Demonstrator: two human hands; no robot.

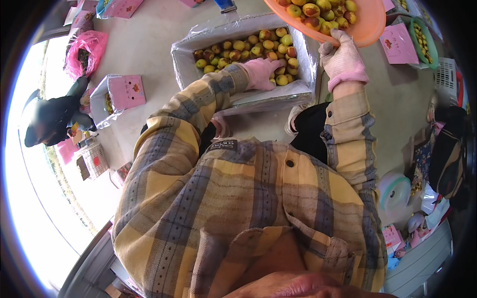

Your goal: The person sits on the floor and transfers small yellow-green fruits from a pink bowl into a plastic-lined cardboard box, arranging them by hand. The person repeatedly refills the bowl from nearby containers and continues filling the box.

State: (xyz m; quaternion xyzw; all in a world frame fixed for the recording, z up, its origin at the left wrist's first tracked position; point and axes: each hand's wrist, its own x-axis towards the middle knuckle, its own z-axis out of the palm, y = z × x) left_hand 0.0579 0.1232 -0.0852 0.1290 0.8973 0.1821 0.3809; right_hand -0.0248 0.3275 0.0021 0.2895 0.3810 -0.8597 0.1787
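Note:
A cardboard box lined with clear plastic stands on the floor in front of me, holding many yellow-green and reddish jujubes. My left hand, in a pink glove, rests over the fruit near the box's near right side. Its fingers are spread and partly hidden among the jujubes, so a grip on any of them cannot be made out. An orange plastic basin hangs above the box's right corner with more jujubes in it. My right hand, gloved in pink, grips the basin's near rim.
At left, a pink-flapped box holds fruit. Beyond it are a pink plastic bag and a person in dark clothes. A green basin and another pink box stand at right. Another person is at the right edge.

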